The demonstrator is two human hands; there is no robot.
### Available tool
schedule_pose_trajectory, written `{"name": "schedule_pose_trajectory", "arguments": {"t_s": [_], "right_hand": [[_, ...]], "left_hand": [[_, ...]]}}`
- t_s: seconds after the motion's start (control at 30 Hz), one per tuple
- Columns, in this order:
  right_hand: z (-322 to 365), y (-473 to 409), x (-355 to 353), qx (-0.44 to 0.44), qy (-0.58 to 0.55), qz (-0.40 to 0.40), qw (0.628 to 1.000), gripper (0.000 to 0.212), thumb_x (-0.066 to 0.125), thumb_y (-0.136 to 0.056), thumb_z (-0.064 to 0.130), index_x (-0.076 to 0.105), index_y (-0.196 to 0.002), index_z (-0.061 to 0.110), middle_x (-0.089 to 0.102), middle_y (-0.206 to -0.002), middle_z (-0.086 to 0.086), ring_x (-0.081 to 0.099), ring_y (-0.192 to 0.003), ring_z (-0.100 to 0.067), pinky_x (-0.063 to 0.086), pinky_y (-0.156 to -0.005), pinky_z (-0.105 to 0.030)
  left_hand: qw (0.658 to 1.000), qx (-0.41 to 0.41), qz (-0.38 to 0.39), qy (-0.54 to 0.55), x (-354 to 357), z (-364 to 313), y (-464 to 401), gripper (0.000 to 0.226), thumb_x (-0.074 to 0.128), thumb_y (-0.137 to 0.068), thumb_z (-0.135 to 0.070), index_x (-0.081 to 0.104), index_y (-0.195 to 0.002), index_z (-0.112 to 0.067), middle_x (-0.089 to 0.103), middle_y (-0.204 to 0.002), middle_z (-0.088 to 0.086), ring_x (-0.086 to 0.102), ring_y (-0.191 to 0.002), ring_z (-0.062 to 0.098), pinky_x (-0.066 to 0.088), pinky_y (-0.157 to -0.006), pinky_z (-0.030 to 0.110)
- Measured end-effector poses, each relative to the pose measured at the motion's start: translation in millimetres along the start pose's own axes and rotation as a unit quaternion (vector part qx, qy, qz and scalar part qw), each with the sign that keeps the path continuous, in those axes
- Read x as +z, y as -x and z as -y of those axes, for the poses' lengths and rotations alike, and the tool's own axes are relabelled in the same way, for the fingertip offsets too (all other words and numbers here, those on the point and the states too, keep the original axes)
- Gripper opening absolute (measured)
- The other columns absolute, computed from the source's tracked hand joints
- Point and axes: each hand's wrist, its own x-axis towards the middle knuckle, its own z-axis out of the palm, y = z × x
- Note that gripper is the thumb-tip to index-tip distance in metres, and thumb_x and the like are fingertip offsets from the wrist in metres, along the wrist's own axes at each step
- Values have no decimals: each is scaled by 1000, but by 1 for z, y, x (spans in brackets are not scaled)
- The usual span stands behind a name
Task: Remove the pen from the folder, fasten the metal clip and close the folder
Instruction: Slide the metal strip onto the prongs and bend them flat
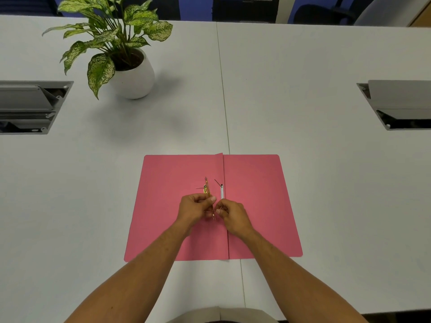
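**Head view: both hands at the spine of an open pink folder**

White table (303,89) carries a potted plant (121,54) far left and the pink folder (163,217), lying open and flat. Over its centre fold, the left hand (193,209) pinches an orange pen (207,187), tip pointing away. Just beside it, the right hand (233,216) has its fingertips closed on something too small to tell, near the metal clip (221,191).
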Motion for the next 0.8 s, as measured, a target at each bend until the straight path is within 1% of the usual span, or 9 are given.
{"name": "schedule_pose_trajectory", "arguments": {"t_s": [0.13, 0.23, 0.3, 0.37, 0.47, 0.53, 0.6, 0.67, 0.8], "right_hand": [[-2, 1, 2, 3, 1, 7, 1000, 11, 61, -87, 12, 65, -81, 20, 71, -82, 1, 63, -77, -17, 52, -71, -35], [-4, 2, 2, 2, -1, 1, 1000, 9, 62, -87, 12, 65, -81, 18, 72, -83, -1, 64, -78, -18, 51, -71, -35], [-3, 1, 1, 1, -7, -4, 1000, 9, 61, -87, 10, 65, -82, 17, 72, -83, -1, 64, -78, -19, 51, -71, -35], [-1, 1, 1, -1, -12, -5, 1000, 10, 60, -87, 8, 65, -83, 16, 71, -84, -2, 64, -77, -19, 52, -71, -34], [-1, 0, 0, -2, -23, -4, 1000, 10, 60, -87, 7, 66, -85, 14, 72, -86, -1, 66, -80, -18, 54, -74, -34], [-1, 1, 0, 1, -33, -6, 999, 8, 60, -88, 7, 66, -84, 12, 70, -81, 3, 64, -74, -12, 52, -70, -29], [-1, 2, -1, 2, -39, -6, 999, 7, 61, -88, 8, 64, -83, 11, 63, -73, 9, 56, -66, -3, 45, -62, -21], [0, 2, -1, 2, -44, -3, 999, 6, 61, -88, 8, 65, -83, 10, 61, -71, 11, 53, -63, 0, 42, -60, -19], [-1, 1, -1, 4, -46, -1, 999, 6, 61, -87, 7, 65, -83, 10, 59, -67, 13, 51, -59, 1, 40, -56, -16]], "left_hand": [[1000, 8, -21, -16, 1, -3, -2, 19, 80, -78, -13, 73, -86, 3, 65, -65, 11, 64, -57, 25, 62, -60, 37], [999, 7, -23, -26, 2, -8, -2, 24, 79, -78, -11, 71, -90, 8, 64, -65, 13, 64, -50, 22, 57, -49, 31], [999, 4, -20, -37, 3, -10, -2, 26, 80, -78, -12, 71, -90, 9, 65, -67, 14, 65, -49, 22, 55, -48, 29], [999, 3, -20, -50, 5, -11, -3, 25, 81, -76, -12, 71, -89, 8, 67, -68, 13, 67, -55, 24, 59, -52, 34], [997, 3, -20, -73, 5, -10, -4, 24, 81, -76, -11, 70, -85, 8, 69, -68, 14, 69, -57, 24, 62, -59, 40], [996, 5, -28, -89, 4, -10, -4, 24, 81, -76, -10, 70, -83, 10, 68, -69, 15, 68, -58, 25, 62, -58, 39], [994, 5, -38, -102, 4, -11, -5, 26, 81, -76, -10, 68, -82, 12, 68, -70, 16, 68, -58, 25, 62, -56, 37], [993, 5, -41, -109, 4, -12, -6, 27, 81, -75, -10, 68, -82, 13, 68, -72, 17, 69, -58, 25, 62, -55, 38], [993, 1, -39, -107, 6, -14, -8, 28, 82, -74, -11, 67, -83, 12, 68, -73, 18, 70, -62, 30, 62, -60, 48]]}}
